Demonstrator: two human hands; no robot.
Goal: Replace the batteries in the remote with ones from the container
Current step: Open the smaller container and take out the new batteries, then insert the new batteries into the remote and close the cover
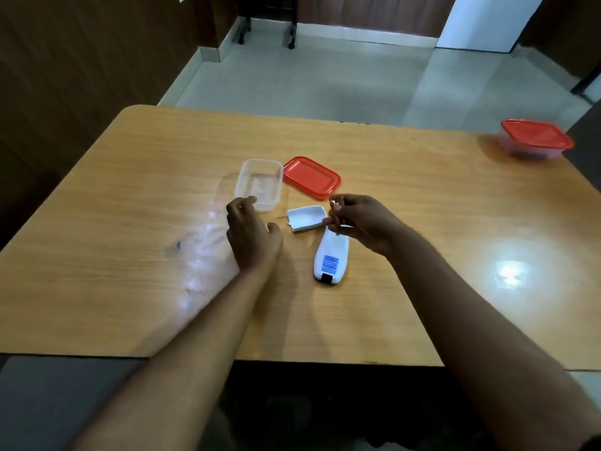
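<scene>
A white remote (331, 255) lies face down on the wooden table (422, 206), its far end under my right hand. Its detached white battery cover (306, 218) rests just beyond it, inner side up. My right hand (361, 222) pinches a small pale battery (333, 209) between fingertips above the remote's open end. My left hand (250, 232) hovers with fingers apart and nothing in it, just in front of the clear plastic container (258, 183), which looks empty. The container's red lid (311, 177) lies beside it on the right.
A second container with a red lid (536, 139) stands closed at the table's far right corner. Beyond the far table edge is a tiled floor. The near table edge runs under my forearms.
</scene>
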